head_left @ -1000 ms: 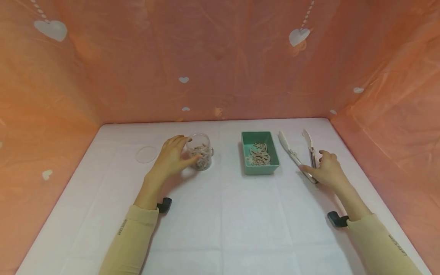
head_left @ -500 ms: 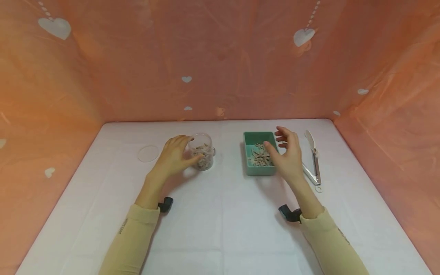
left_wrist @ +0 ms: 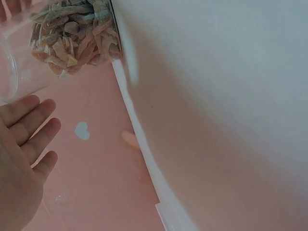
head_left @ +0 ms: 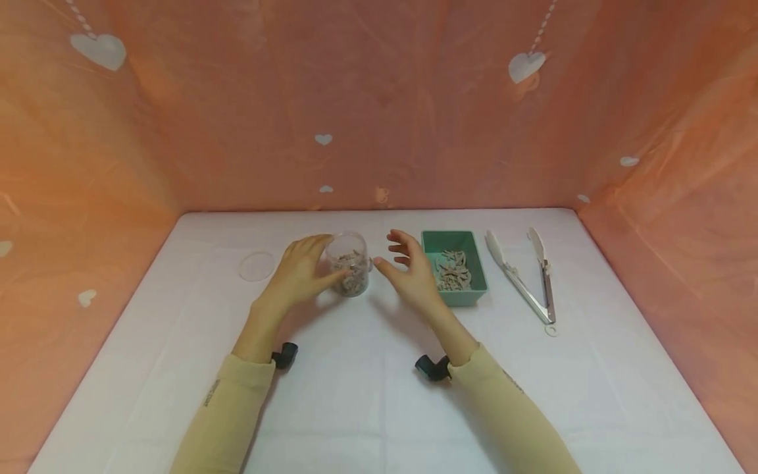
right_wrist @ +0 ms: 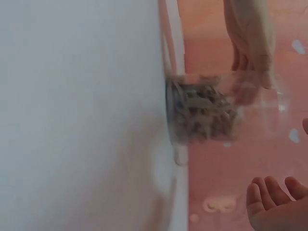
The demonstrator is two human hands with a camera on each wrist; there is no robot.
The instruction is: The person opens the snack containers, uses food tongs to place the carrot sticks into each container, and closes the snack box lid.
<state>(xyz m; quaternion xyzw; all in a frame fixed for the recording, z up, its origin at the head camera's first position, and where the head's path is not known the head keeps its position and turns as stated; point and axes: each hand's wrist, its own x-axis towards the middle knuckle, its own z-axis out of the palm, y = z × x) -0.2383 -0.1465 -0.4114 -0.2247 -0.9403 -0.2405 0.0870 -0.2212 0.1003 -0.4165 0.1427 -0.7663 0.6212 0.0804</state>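
A clear jar (head_left: 354,282) stands upright on the white table, partly filled with brownish dried strips (left_wrist: 72,38). My left hand (head_left: 299,271) grips its left side, thumb in front and fingers behind. Over on the jar's other side, my right hand (head_left: 413,273) is held with fingers loosely spread and nothing in them. Its thumb tip comes close to the jar's right side in the head view. The right wrist view has the jar (right_wrist: 204,113) between both hands, with the left fingers against its wall.
Just right of my right hand is a green rectangular tub (head_left: 464,297) with more strips. Metal tongs (head_left: 527,293) with pale tips lie spread farther right. A clear round lid (head_left: 256,266) lies left of my left hand. Orange sheeting (head_left: 379,118) encloses the table's back and sides.
My right hand has left the tongs, crossed over the green tub and come leftward to the jar. The left hand has stayed on the jar.
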